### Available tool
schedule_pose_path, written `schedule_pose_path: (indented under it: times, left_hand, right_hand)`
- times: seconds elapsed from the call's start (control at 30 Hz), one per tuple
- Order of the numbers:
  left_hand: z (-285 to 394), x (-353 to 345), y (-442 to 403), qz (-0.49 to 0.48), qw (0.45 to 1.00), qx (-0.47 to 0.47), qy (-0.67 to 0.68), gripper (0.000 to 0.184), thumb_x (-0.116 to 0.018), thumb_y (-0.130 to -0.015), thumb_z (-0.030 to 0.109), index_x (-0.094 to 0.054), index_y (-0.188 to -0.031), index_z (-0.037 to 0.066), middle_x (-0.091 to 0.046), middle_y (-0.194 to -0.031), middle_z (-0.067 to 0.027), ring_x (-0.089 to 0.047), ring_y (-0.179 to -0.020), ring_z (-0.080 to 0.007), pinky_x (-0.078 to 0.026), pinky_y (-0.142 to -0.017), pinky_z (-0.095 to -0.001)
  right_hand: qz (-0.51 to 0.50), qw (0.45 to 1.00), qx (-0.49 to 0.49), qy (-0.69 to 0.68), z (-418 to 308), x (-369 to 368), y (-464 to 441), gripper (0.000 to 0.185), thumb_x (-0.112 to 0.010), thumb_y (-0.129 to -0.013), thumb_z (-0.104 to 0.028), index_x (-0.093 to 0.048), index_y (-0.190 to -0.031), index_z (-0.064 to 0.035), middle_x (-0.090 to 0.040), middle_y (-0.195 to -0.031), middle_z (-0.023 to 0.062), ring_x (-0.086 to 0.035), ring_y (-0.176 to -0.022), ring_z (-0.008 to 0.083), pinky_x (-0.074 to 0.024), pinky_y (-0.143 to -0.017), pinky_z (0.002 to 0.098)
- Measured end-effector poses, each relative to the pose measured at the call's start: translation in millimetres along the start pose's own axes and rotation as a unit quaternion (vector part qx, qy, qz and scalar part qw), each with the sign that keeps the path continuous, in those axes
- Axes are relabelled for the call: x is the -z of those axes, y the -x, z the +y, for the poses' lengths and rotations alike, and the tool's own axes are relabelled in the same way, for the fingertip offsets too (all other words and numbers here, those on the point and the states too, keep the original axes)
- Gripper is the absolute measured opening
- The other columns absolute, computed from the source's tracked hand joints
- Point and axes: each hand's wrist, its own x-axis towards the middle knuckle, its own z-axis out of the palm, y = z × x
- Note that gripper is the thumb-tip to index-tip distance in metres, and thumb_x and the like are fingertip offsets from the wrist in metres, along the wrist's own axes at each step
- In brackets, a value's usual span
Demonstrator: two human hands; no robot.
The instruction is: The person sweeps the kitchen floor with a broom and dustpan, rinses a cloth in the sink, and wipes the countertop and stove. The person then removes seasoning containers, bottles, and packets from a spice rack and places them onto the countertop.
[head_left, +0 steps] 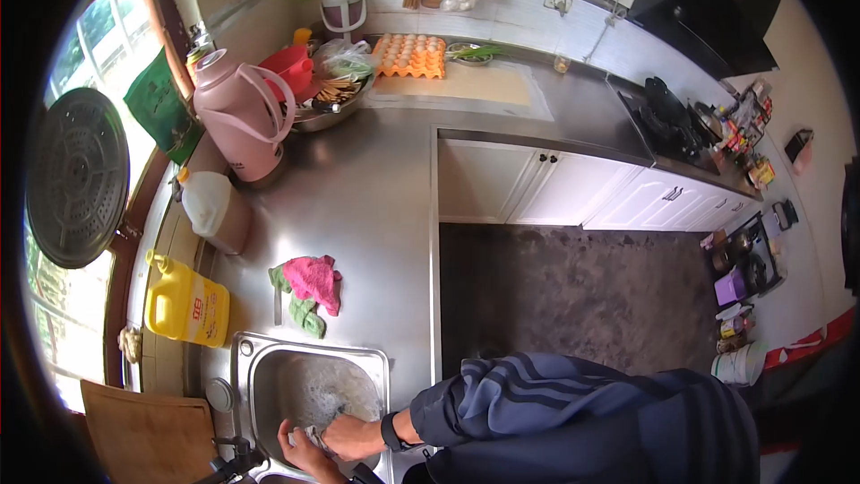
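Note:
Both my hands are low over a metal sink basin (278, 394) that holds foamy, cloudy water (330, 387). My right hand (354, 437), below a dark wristband, is closed around a small pale, shiny thing (314, 436) whose kind I cannot make out. My left hand (307, 459) curls its fingers at the other side of that thing, touching it. The fingers partly hide it. A black faucet (237, 463) stands by my left hand. Above the basin, a pink cloth (313, 282) and a green cloth (307, 315) lie bunched on the steel counter.
A yellow jug (186, 303), a white plastic jug (213, 215) and a pink thermos (237, 116) line the window side. A wooden board (148, 421) leans near the sink. Farther off are an egg tray (409, 56), a red basin (285, 73) and a stove (663, 125).

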Motion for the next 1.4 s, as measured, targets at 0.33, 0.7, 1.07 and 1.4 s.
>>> schedule_pose_path:
  times: [0.33, 0.7, 1.07, 1.4]
  left_hand:
    - [108, -34, 121, -0.127, 0.987, 0.011, 0.095, 0.061, -0.052, -0.100, 0.044, -0.039, -0.144, 0.004, -0.047, -0.138, -0.0176, -0.056, -0.116, -0.0302, -0.048, -0.097, -0.0453]
    - [87, -216, 245, -0.334, 0.925, 0.078, 0.163, 0.042, -0.048, -0.099, 0.024, -0.047, -0.133, -0.002, -0.057, -0.122, -0.0158, -0.058, -0.106, -0.0274, -0.049, -0.088, -0.0413]
    - [116, -363, 357, -0.545, 0.821, 0.045, 0.167, 0.042, -0.054, -0.099, 0.023, -0.049, -0.129, -0.006, -0.059, -0.123, -0.0153, -0.058, -0.112, -0.0233, -0.045, -0.098, -0.0374]
    - [91, -486, 325, -0.562, 0.774, 0.160, 0.243, 0.042, -0.044, -0.101, 0.031, -0.047, -0.134, 0.006, -0.056, -0.131, -0.0105, -0.053, -0.119, -0.0289, -0.041, -0.103, -0.0457]
  right_hand:
    - [0.164, 0.975, 0.055, -0.139, 28, 76, 71, 0.063, -0.071, -0.078, -0.022, -0.045, -0.130, 0.0021, -0.064, -0.088, 0.0219, -0.065, -0.080, 0.0411, -0.0513, -0.067, 0.0469]
    - [0.272, 0.910, -0.138, -0.281, 111, 169, 303, 0.050, -0.054, -0.097, -0.048, -0.062, -0.115, -0.0019, -0.067, -0.078, 0.0177, -0.068, -0.070, 0.0313, -0.0512, -0.062, 0.0401]
    - [0.356, 0.791, -0.215, -0.449, 157, 265, 488, 0.049, -0.062, -0.096, -0.046, -0.065, -0.112, -0.0001, -0.064, -0.088, 0.0005, -0.055, -0.079, 0.0067, -0.0464, -0.068, 0.0259]
    - [0.493, 0.701, -0.334, -0.393, 223, 284, 545, 0.050, -0.054, -0.099, -0.048, -0.071, -0.102, -0.0019, -0.057, -0.072, -0.0020, -0.046, -0.067, 0.0074, -0.0425, -0.057, 0.0312]
